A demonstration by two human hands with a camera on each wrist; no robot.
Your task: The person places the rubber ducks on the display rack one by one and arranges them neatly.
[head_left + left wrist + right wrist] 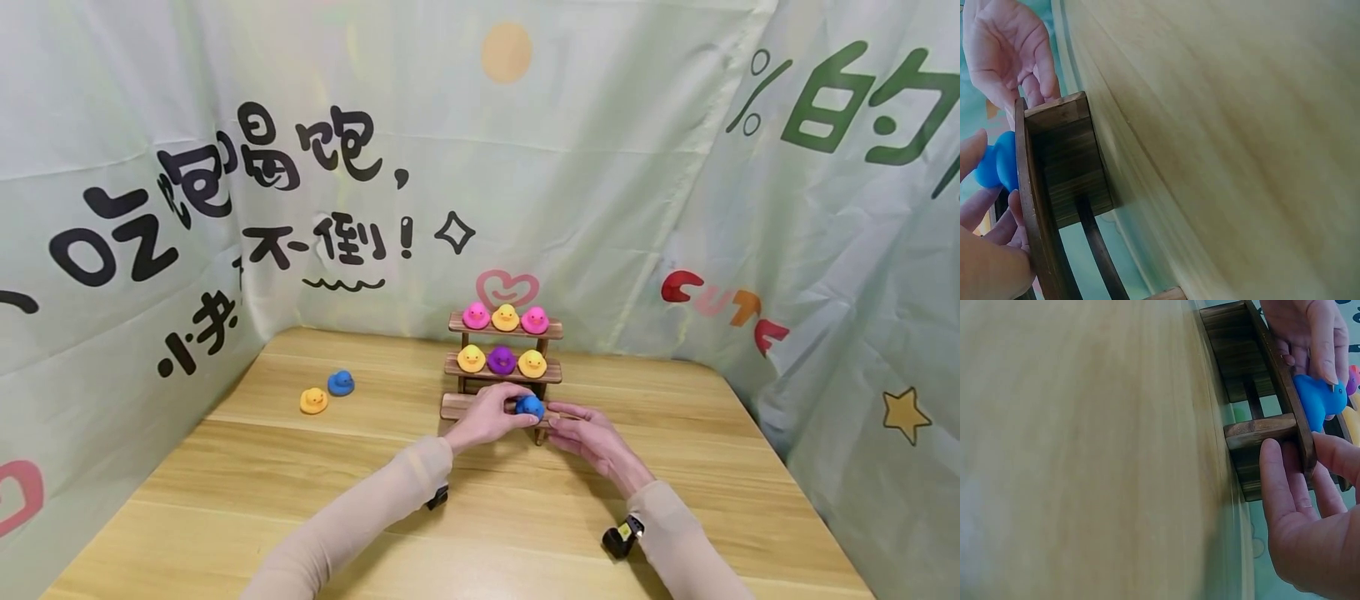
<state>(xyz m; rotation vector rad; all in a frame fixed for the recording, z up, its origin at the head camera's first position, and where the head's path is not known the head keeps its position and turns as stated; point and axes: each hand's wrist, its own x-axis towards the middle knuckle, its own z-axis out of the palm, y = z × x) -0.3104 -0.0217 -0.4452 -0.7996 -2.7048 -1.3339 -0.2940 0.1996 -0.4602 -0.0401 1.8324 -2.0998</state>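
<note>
My left hand (491, 414) pinches a blue rubber duck (530, 407) between thumb and fingers. The duck sits at the right end of the lowest shelf of a three-tier wooden stand (453, 406); in the right wrist view the blue duck (1316, 400) is right on the board. Beside it, my right hand (596, 439) holds the end of that same shelf, with one digit on the top side and fingers (1275, 481) underneath against the leg. The middle shelf carries a yellow, a purple duck (501, 360) and another yellow; the top one a pink, a yellow duck (506, 317) and another pink.
On the left of the wooden table (300, 500) lie a yellow duck (314, 401) and a blue duck (341, 382), close together. A printed cloth (585, 192) hangs behind the stand and along both sides of the table.
</note>
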